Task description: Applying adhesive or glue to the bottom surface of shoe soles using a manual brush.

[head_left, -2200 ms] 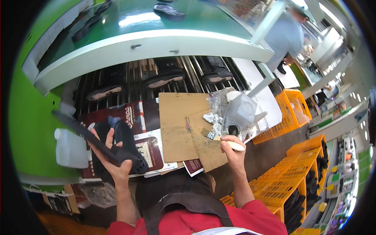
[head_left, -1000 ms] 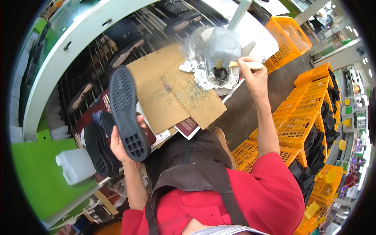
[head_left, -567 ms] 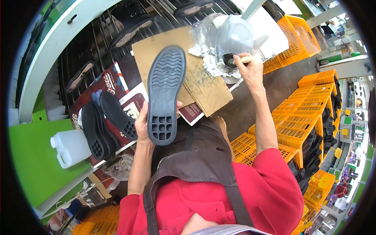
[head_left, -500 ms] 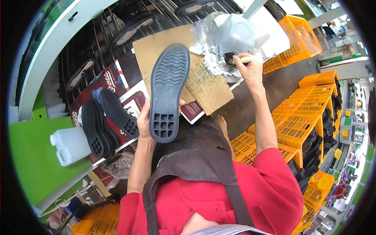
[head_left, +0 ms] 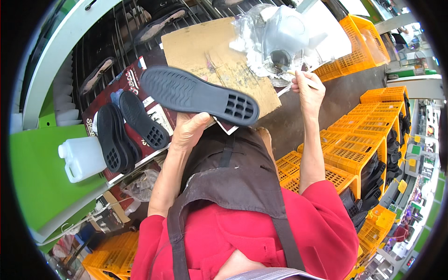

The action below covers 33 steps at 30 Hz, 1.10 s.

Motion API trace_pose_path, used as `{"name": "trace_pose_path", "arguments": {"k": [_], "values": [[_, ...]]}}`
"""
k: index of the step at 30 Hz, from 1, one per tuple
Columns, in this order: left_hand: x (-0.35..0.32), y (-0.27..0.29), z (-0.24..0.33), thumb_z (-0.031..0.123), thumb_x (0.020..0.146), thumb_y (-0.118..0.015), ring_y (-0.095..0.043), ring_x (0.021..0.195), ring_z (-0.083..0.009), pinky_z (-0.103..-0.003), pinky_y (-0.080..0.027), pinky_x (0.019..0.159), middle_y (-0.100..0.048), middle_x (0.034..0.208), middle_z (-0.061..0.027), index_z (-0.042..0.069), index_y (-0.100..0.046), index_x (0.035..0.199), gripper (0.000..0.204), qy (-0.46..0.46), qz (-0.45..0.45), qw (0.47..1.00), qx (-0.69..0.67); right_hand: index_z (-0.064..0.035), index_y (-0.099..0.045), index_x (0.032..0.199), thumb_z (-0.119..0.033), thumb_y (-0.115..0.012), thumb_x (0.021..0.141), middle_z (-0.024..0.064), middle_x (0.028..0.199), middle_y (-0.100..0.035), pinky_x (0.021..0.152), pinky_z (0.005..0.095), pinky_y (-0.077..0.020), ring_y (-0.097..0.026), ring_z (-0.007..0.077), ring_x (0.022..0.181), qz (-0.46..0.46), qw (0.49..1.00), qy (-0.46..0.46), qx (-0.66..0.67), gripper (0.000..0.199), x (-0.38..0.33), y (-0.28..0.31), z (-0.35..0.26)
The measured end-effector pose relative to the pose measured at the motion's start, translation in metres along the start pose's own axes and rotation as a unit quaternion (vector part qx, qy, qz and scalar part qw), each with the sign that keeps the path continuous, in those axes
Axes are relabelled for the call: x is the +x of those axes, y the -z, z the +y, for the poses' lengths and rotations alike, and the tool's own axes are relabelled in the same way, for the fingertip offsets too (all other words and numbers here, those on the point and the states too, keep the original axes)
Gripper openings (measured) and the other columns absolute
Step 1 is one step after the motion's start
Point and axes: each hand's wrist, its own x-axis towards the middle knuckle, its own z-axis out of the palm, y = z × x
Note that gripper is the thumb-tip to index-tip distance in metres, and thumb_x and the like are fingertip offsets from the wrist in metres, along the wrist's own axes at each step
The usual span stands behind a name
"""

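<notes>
My left hand point(head_left: 189, 129) grips a black shoe sole point(head_left: 193, 95) by its middle. The sole lies crosswise, its wavy tread facing up and its gridded heel pointing right. My right hand point(head_left: 310, 91) is closed round a slim brush point(head_left: 313, 84) with a pale handle. The brush's tip is beside a translucent plastic container point(head_left: 285, 32) with a dark round opening, wrapped in crumpled clear film. Beneath the held sole is a stained sheet of cardboard point(head_left: 200, 39). Left of it, several more black soles point(head_left: 142, 119) rest on dark red printed cardboard point(head_left: 95, 109).
A white jug point(head_left: 84, 158) stands on a green surface point(head_left: 46, 177) at the left. Shoe uppers point(head_left: 161, 24) sit on a metal rack at the back. Orange crates point(head_left: 352, 149) line the right side, and another orange crate point(head_left: 359, 51) stands beyond the container.
My left hand has turned the sole from upright to crosswise, heel now to the right. My right hand has drawn the brush back from the container's opening, slightly right and nearer.
</notes>
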Motion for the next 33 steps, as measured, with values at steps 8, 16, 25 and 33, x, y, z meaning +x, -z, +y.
{"name": "trace_pose_path", "arguments": {"k": [8, 16, 25, 33], "values": [[-0.004, -0.006, -0.003, -0.003, 0.074, -0.073, -0.057, 0.109, -0.0183, -0.034, -0.044, 0.098, -0.059, 0.117, -0.0071, 0.003, -0.054, 0.122, 0.052, -0.061, 0.08, 0.992, 0.078, 0.003, -0.065, 0.089, -0.016, -0.07, 0.088, 0.0068, 0.077, -0.067, 0.055, 0.0195, -0.0511, -0.063, 0.0077, 0.061, 0.028, 0.998, 0.041, 0.046, 0.02, -0.016, 0.008, -0.003], [-0.004, 0.0, -0.003, 0.0, 0.075, -0.072, -0.056, 0.111, -0.0187, -0.034, -0.043, 0.098, -0.059, 0.118, -0.0077, 0.002, -0.054, 0.123, 0.052, -0.049, 0.086, 0.988, 0.12, -0.0034, -0.07, 0.103, -0.003, -0.07, 0.083, 0.0052, 0.091, -0.067, 0.076, 0.0222, -0.0471, -0.062, 0.0115, 0.084, -0.151, 0.937, 0.257, -0.181, 0.02, 0.005, 0.017, -0.007], [0.003, 0.002, 0.005, 0.001, 0.075, -0.073, -0.056, 0.109, -0.0172, -0.031, -0.043, 0.097, -0.059, 0.119, -0.0079, 0.001, -0.052, 0.127, 0.057, -0.041, 0.102, 0.985, 0.133, -0.0066, -0.071, 0.103, -0.001, -0.071, 0.078, 0.0052, 0.085, -0.063, 0.076, 0.0261, -0.0457, -0.059, 0.0158, 0.083, -0.301, 0.904, 0.175, -0.248, 0.026, 0.022, 0.043, -0.049], [0.015, -0.016, 0.027, 0.007, 0.082, -0.07, -0.05, 0.118, -0.0136, -0.029, -0.039, 0.101, -0.053, 0.13, -0.0073, 0.003, -0.042, 0.138, 0.063, -0.122, 0.078, 0.954, 0.264, 0.0031, -0.064, 0.106, -0.01, -0.067, 0.088, 0.0064, 0.082, -0.066, 0.068, 0.0221, -0.0473, -0.059, 0.011, 0.069, -0.205, 0.973, 0.022, -0.106, 0.023, 0.018, 0.056, -0.057]]}}
